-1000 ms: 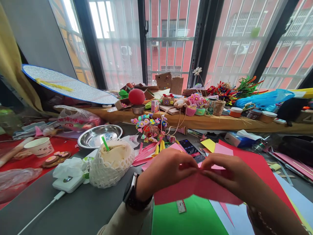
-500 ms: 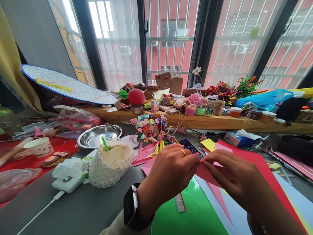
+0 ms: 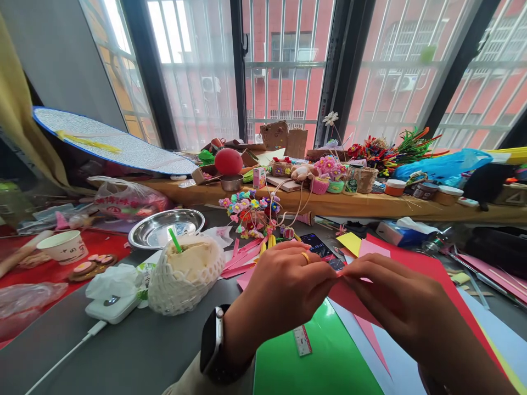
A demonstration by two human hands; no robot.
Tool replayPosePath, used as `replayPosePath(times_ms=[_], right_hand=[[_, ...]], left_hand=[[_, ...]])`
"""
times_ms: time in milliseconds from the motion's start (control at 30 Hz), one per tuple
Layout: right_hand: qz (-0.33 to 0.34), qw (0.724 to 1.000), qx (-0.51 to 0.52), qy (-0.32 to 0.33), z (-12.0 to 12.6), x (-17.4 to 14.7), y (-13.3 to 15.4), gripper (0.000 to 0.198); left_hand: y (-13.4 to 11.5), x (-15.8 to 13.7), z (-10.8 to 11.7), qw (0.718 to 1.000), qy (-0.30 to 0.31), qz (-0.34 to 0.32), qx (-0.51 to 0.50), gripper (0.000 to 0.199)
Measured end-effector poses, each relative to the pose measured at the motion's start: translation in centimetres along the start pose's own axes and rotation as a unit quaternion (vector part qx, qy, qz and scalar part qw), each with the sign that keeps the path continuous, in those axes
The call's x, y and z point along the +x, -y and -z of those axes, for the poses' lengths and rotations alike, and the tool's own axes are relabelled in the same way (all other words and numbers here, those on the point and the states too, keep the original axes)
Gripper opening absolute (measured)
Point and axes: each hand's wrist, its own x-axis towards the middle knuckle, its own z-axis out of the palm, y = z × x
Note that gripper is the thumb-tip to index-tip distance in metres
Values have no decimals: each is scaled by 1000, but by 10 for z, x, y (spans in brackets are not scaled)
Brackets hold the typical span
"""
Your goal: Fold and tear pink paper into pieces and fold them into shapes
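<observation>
My left hand, with a ring and a smartwatch, pinches a piece of pink paper at its near end. Across from it, my right hand pinches the same paper, and the two sets of fingertips almost meet. Much of the paper is hidden behind the hands. Below them lies a glossy green sheet with a short printed ruler on it. A phone showing a timer lies just beyond my fingers. Under and beside my right hand are a red sheet and pale blue paper.
To the left stand a coconut in white foam net with a green straw, a steel plate, a paper cup and a white charger with cable. Pink paper strips and a flower basket lie ahead, before a crowded sill.
My left wrist has shifted slightly left, and my right hand has moved very slightly. Both hands keep their pinch on the pink paper; the rest of the scene looks the same.
</observation>
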Motion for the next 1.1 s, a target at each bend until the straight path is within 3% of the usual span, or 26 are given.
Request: replayPosePath(times_ms=[167, 467, 800, 1100], right_hand=[[-10, 997, 63, 53, 3, 1, 1, 18], [-40, 978, 140, 146, 9, 5, 4, 15], [-47, 971, 170, 160, 13, 7, 8, 16], [-42, 956, 214, 197, 15, 8, 8, 11]], left_hand=[[5, -1, 6, 998, 32, 0, -53, 16], [4, -2, 20, 980, 148, 32, -131, 11], [-2, -4, 24, 983, 138, 29, -116, 9], [4, -3, 24, 956, 170, 27, -239, 12]])
